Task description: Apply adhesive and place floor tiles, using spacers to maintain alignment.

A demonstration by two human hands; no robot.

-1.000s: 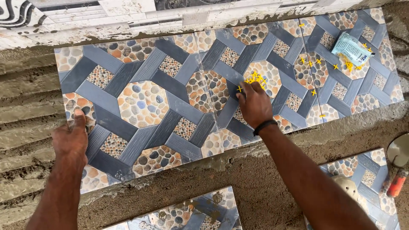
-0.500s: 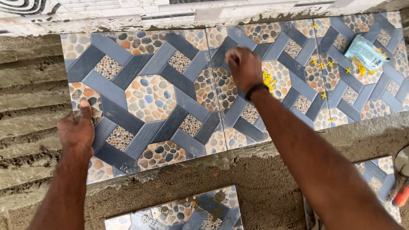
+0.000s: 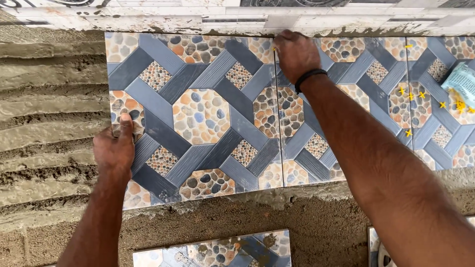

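Soft, even daylight fills the frame, bright without harsh contrast. The patterned tile (image 3: 198, 113) carries a mild sheen but no strong glare, and its lines read crisp. Shadows are faint: thin dark lines lie in the ridges of the combed mortar (image 3: 49, 113) at the left. The right forearm (image 3: 396, 188) at lower right looks slightly soft. Straight edges bow little toward the corners.

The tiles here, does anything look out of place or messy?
Small yellow spacers lie scattered on the laid tile at right beside a pale packet, not in joints. Otherwise nothing stands out.
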